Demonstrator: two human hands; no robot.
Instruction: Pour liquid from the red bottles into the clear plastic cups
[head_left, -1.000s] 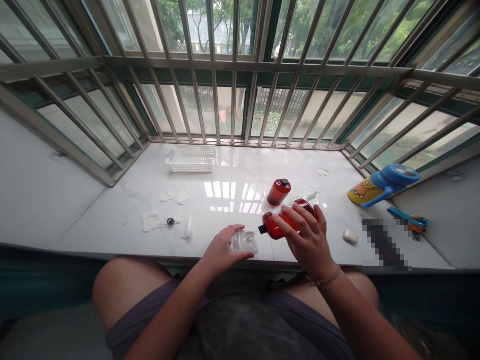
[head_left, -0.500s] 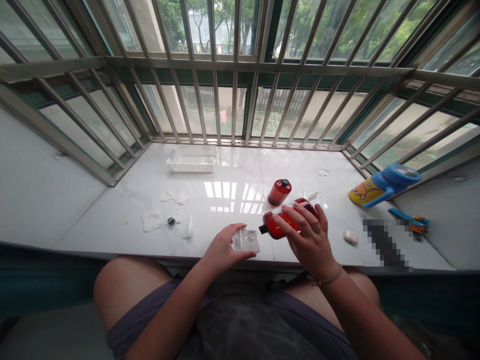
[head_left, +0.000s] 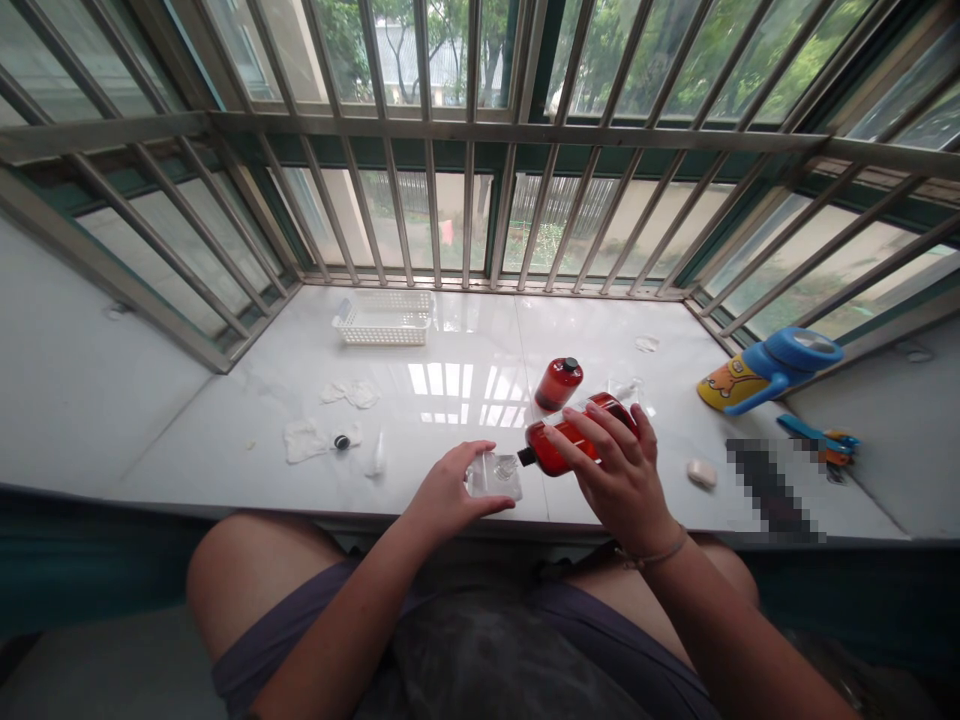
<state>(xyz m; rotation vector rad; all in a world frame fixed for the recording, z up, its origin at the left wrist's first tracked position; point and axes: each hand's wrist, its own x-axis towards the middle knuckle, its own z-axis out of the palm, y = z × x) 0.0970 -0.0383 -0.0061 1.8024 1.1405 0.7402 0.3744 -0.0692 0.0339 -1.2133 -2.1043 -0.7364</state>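
Between thumb and fingers my left hand grips a clear, square-sided bottle with a round open neck, near the ledge's front. My right hand is wrapped over a red-brown bottle, tipped so its black neck end points left and down, right at the clear bottle's neck. Whether liquid is flowing is too small to tell. Behind the tilted bottle, a second red-brown bottle with a black cap leans or lies on the ledge. To the left are a black round cap and a small clear tube.
A white perforated basket sits by the window bars. Crumpled tissues lie on the left of the white ledge. On the right are a blue and yellow flask, a pale soap-like lump and a blue-orange strap.
My left hand has tilted the clear bottle slightly and shifted it a little, closer to the red-brown bottle's neck. My right hand has barely moved.
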